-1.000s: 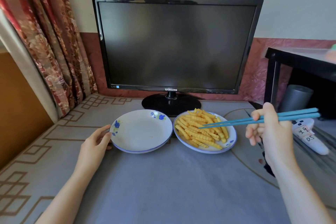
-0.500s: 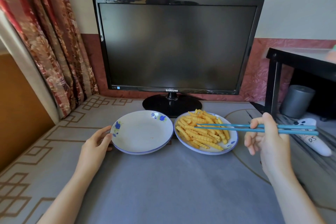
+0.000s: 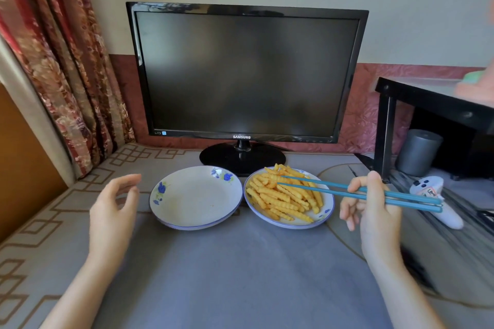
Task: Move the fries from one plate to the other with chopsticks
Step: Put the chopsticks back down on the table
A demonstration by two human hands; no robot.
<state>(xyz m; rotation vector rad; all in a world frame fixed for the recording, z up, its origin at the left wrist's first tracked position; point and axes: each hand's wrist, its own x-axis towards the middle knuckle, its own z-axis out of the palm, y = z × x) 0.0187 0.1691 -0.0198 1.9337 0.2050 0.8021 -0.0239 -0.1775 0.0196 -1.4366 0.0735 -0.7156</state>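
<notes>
Head view: right hand (image 3: pixel 374 211) grips the blue chopsticks (image 3: pixel 334 189), thumb and curled fingers round the shafts about midway, little finger hanging loose. The sticks are nearly level and point left, tips a little parted and down among the fries (image 3: pixel 283 195) at the far-left part of the pile. Can't tell if a fry is actually pinched.

Left hand (image 3: pixel 115 208) holds nothing. Its fingers are loosely curled and it hovers beside the left plate (image 3: pixel 197 195), near the rim but not touching.

Progress looks like the very start: all fries sit heaped on the right plate (image 3: pixel 327 215). The left plate has none (just a crumb or stain), so nearly the whole transfer is left. The step in hand looks like the first pick.

Both forearms reach in from the bottom edge. The right wrist is held above the grey table cover (image 3: pixel 240 275), beside the full plate. The plates sit side by side, rims about touching.

Behind them is a dark monitor (image 3: pixel 246 75). To the right are a white controller (image 3: pixel 438 200) and a black shelf (image 3: pixel 427 99). A curtain (image 3: pixel 53 61) hangs on the left.
</notes>
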